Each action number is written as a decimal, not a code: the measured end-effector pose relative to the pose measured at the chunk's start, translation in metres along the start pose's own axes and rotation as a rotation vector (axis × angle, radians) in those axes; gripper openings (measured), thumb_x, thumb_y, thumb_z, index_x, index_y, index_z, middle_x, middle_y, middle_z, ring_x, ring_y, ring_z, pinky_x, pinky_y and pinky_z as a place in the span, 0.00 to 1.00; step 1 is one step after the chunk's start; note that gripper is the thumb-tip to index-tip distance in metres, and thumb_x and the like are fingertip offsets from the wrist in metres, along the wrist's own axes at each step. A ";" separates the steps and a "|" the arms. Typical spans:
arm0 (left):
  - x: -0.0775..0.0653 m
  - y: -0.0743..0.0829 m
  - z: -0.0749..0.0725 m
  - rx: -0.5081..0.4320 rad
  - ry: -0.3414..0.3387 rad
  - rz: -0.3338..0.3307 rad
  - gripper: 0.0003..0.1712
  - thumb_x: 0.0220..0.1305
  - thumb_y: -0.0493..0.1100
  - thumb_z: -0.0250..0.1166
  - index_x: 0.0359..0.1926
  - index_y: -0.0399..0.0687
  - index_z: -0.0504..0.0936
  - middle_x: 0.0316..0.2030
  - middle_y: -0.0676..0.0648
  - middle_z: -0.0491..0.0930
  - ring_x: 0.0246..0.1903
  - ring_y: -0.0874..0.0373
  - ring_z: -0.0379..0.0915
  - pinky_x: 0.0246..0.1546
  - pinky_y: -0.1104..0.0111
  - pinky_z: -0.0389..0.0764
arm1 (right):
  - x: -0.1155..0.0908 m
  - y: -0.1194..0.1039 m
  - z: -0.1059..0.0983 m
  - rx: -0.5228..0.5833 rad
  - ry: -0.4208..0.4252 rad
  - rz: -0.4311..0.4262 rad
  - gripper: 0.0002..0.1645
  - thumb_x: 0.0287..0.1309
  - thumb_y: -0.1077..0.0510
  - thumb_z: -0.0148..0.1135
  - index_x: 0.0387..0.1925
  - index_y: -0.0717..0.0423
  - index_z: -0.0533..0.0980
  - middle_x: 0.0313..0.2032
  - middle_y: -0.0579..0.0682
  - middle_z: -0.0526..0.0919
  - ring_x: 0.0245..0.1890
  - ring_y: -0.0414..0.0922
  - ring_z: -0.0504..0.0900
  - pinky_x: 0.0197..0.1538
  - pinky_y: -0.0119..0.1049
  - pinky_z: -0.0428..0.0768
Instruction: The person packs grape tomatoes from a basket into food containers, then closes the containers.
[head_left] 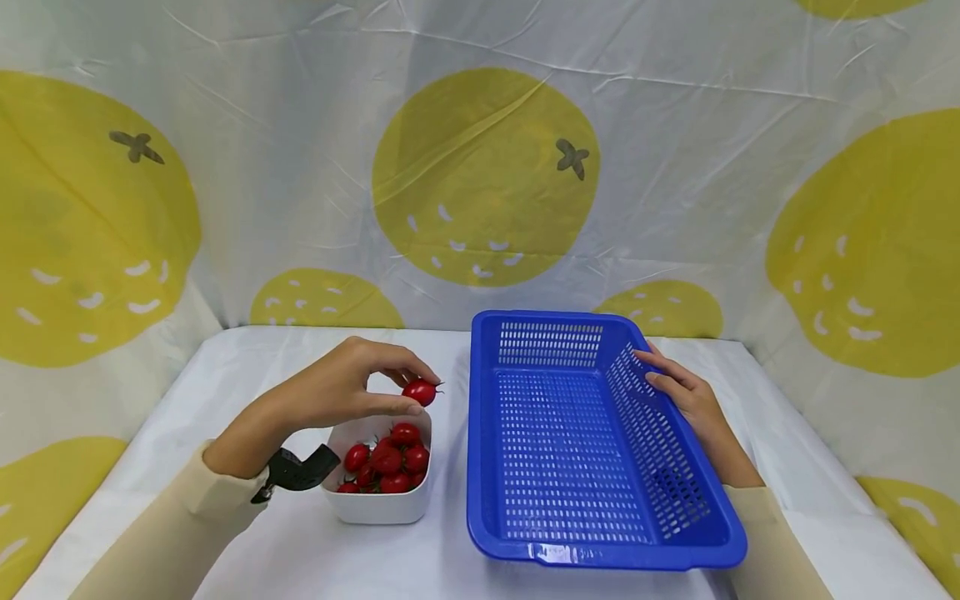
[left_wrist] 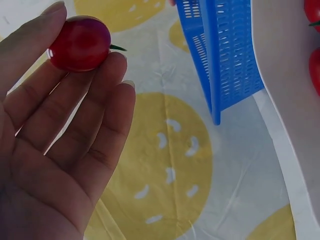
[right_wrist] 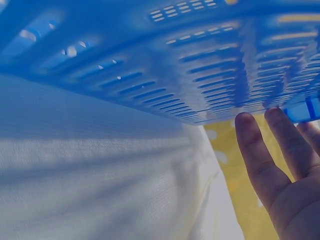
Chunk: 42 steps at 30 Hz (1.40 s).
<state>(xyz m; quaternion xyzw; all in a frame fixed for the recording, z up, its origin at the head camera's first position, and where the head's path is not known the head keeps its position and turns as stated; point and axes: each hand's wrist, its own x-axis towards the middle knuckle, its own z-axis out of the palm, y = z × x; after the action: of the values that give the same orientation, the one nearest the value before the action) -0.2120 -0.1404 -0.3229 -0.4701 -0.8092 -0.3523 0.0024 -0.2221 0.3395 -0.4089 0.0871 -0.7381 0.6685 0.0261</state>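
Note:
A cherry tomato (head_left: 419,392) with a green stem is pinched between the thumb and fingertips of my left hand (head_left: 341,383). The left wrist view shows the same tomato (left_wrist: 80,44) at the fingertips, with the palm bare. Just below that hand is a white square container (head_left: 382,510) holding several red cherry tomatoes (head_left: 386,458). To its right is a blue plastic basket (head_left: 570,450) with slotted walls and no tomatoes inside. My right hand (head_left: 693,408) grips the basket's right rim, thumb over the edge. In the right wrist view its fingers (right_wrist: 255,150) reach along the basket's outer side.
A white cloth (head_left: 262,550) covers the table. Behind and at both sides hangs a pale curtain (head_left: 300,167) printed with large yellow fruit. A black strap (head_left: 300,469) sits at the left wrist. The container and basket stand a short gap apart.

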 end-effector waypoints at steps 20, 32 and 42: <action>-0.020 -0.023 0.019 -0.105 0.100 -0.041 0.18 0.58 0.41 0.71 0.50 0.57 0.83 0.41 0.62 0.83 0.41 0.65 0.80 0.46 0.66 0.80 | 0.001 -0.002 0.000 -0.018 0.000 -0.002 0.27 0.70 0.60 0.52 0.67 0.62 0.65 0.74 0.51 0.51 0.72 0.44 0.53 0.55 0.21 0.71; -0.026 -0.033 0.024 -0.121 0.099 -0.062 0.16 0.60 0.47 0.69 0.50 0.58 0.83 0.41 0.62 0.83 0.41 0.64 0.80 0.46 0.65 0.80 | -0.001 0.001 0.000 -0.033 0.000 0.009 0.27 0.70 0.59 0.52 0.67 0.61 0.65 0.74 0.50 0.50 0.72 0.44 0.54 0.55 0.21 0.71; -0.032 -0.036 0.021 -0.104 0.045 -0.121 0.17 0.60 0.53 0.68 0.50 0.58 0.83 0.41 0.62 0.83 0.42 0.64 0.80 0.46 0.63 0.80 | 0.000 -0.001 -0.001 -0.067 0.010 0.018 0.27 0.70 0.58 0.53 0.67 0.60 0.66 0.74 0.49 0.51 0.72 0.44 0.54 0.54 0.20 0.71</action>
<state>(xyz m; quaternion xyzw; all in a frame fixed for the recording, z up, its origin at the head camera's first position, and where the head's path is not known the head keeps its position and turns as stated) -0.2149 -0.1639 -0.3700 -0.4117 -0.8164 -0.4041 -0.0249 -0.2218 0.3404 -0.4082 0.0763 -0.7607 0.6440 0.0268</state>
